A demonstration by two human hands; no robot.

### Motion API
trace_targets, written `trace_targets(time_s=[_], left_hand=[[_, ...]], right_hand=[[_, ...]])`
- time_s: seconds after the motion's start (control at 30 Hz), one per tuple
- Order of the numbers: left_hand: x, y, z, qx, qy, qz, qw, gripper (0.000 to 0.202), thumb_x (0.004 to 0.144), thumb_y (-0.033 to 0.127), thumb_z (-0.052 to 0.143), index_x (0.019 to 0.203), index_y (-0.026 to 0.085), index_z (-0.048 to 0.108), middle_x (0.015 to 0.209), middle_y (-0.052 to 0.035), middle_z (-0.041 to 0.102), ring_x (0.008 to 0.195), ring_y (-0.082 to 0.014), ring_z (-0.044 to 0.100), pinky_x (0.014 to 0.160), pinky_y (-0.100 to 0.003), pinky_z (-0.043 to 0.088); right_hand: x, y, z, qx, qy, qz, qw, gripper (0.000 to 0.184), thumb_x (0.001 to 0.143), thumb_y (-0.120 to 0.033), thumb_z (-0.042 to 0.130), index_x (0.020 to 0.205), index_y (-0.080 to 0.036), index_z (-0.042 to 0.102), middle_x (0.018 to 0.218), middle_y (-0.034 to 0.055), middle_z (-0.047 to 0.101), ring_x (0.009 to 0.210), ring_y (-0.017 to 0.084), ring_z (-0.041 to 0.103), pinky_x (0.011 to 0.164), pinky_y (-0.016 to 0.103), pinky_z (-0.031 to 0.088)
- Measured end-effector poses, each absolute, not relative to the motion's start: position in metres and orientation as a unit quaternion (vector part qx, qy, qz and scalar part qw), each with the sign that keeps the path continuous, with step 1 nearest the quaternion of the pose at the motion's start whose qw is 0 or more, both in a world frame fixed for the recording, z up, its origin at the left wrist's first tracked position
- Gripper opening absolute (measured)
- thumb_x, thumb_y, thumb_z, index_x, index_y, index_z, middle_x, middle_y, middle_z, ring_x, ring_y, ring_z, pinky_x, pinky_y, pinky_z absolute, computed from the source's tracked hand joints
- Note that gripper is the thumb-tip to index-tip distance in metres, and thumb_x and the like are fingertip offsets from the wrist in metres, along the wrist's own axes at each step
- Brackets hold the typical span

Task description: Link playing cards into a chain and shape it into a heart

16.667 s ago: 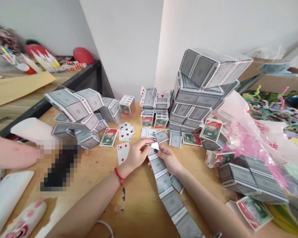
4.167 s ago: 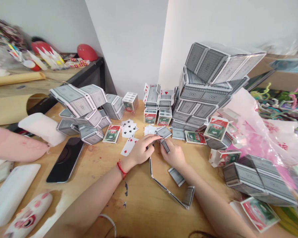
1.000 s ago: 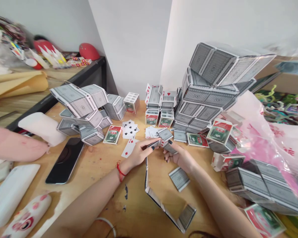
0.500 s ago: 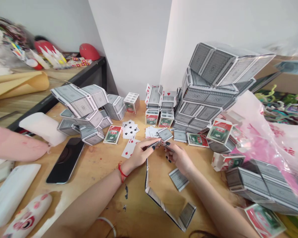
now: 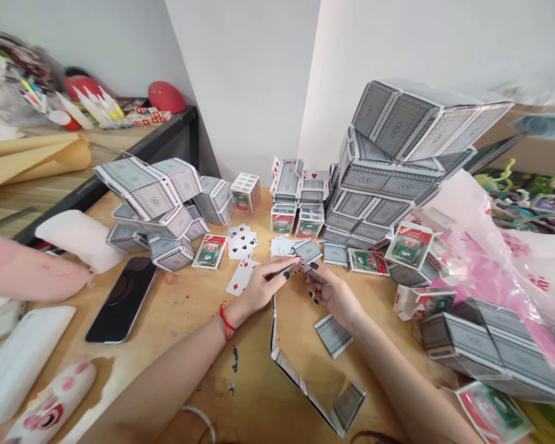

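Note:
My left hand [image 5: 267, 285] pinches one end of a chain of joined, folded playing cards [image 5: 290, 372], which runs down the table toward me and bends to the right. Opposite it, my right hand [image 5: 330, 290] grips a playing card [image 5: 315, 275] between thumb and fingers. The two hands nearly meet, and the card edges come together between them; the exact joint is too small to make out. Under my right wrist a single card [image 5: 333, 335] lies back up. Beyond the hands are loose cards [image 5: 308, 251], and face-up spades [image 5: 242, 242] and diamonds [image 5: 243, 277] lie left of them.
A tall stack of folded-card blocks [image 5: 383, 166] rises at the back right. Lower card blocks [image 5: 152, 191] stand at the left, near a black phone [image 5: 121, 300]. Card boxes [image 5: 410, 245] and another card block [image 5: 481, 345] line the right side. A pink cushion [image 5: 32, 268] lies far left.

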State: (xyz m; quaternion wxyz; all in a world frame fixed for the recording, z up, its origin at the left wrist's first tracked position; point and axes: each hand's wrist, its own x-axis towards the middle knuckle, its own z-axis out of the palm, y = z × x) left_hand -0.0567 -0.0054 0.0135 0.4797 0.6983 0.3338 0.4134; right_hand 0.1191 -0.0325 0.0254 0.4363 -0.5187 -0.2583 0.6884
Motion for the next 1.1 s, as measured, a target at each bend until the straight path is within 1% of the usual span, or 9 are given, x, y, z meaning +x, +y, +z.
trace_targets(time_s=[0.13, 0.23, 0.43, 0.63, 0.9, 1.1], left_hand=[[-0.0574, -0.0048, 0.0125, 0.697, 0.336, 0.409, 0.483, 0.043, 0.074, 0.009, 0.043, 0.112, 0.019, 0.06, 0.12, -0.0055, 0.058, 0.113, -0.0213, 0.051, 0.1, -0.039, 0.037], [-0.0578, -0.0036, 0.0108, 0.693, 0.336, 0.406, 0.492, 0.042, 0.074, 0.01, 0.043, 0.111, 0.019, 0.061, 0.12, -0.0053, 0.058, 0.114, -0.0214, 0.05, 0.101, -0.04, 0.036], [-0.0583, -0.0028, 0.0094, 0.693, 0.339, 0.402, 0.493, 0.042, 0.074, 0.009, 0.043, 0.111, 0.02, 0.062, 0.12, -0.0045, 0.058, 0.114, -0.0211, 0.05, 0.101, -0.04, 0.036], [-0.0577, -0.0031, 0.0111, 0.696, 0.334, 0.401, 0.492, 0.044, 0.074, 0.008, 0.043, 0.113, 0.019, 0.06, 0.12, -0.0057, 0.058, 0.113, -0.0209, 0.051, 0.101, -0.038, 0.036], [-0.0563, -0.0049, 0.011, 0.687, 0.341, 0.416, 0.489, 0.043, 0.073, 0.008, 0.043, 0.11, 0.018, 0.062, 0.119, -0.006, 0.059, 0.111, -0.0206, 0.052, 0.097, -0.036, 0.039], [-0.0571, -0.0049, 0.0117, 0.683, 0.347, 0.415, 0.492, 0.042, 0.074, 0.009, 0.043, 0.11, 0.017, 0.062, 0.12, -0.0065, 0.058, 0.112, -0.0209, 0.051, 0.098, -0.036, 0.037]], right_hand=[[0.1192, -0.0321, 0.0209, -0.543, -0.282, 0.668, 0.423, 0.04, 0.064, -0.047, 0.064, 0.09, -0.016, 0.064, 0.063, 0.0007, 0.06, 0.045, 0.009, 0.045, 0.042, 0.022, 0.027], [0.1175, -0.0324, 0.0179, -0.561, -0.285, 0.652, 0.424, 0.039, 0.065, -0.048, 0.064, 0.088, -0.016, 0.063, 0.057, 0.0, 0.058, 0.043, 0.01, 0.045, 0.042, 0.022, 0.026], [0.1137, -0.0328, 0.0152, -0.581, -0.259, 0.62, 0.459, 0.036, 0.062, -0.048, 0.066, 0.081, -0.017, 0.063, 0.062, -0.0012, 0.059, 0.043, 0.009, 0.046, 0.042, 0.022, 0.026], [0.1157, -0.0332, 0.0182, -0.564, -0.267, 0.643, 0.444, 0.036, 0.063, -0.046, 0.066, 0.083, -0.016, 0.064, 0.055, -0.0015, 0.057, 0.043, 0.009, 0.045, 0.043, 0.023, 0.026], [0.1168, -0.0327, 0.0234, -0.54, -0.234, 0.679, 0.439, 0.035, 0.064, -0.045, 0.065, 0.086, -0.019, 0.063, 0.068, -0.0019, 0.06, 0.045, 0.008, 0.047, 0.042, 0.022, 0.025], [0.1173, -0.033, 0.0224, -0.509, -0.225, 0.697, 0.452, 0.035, 0.064, -0.045, 0.063, 0.086, -0.018, 0.062, 0.068, -0.0015, 0.06, 0.046, 0.009, 0.048, 0.042, 0.023, 0.025]])
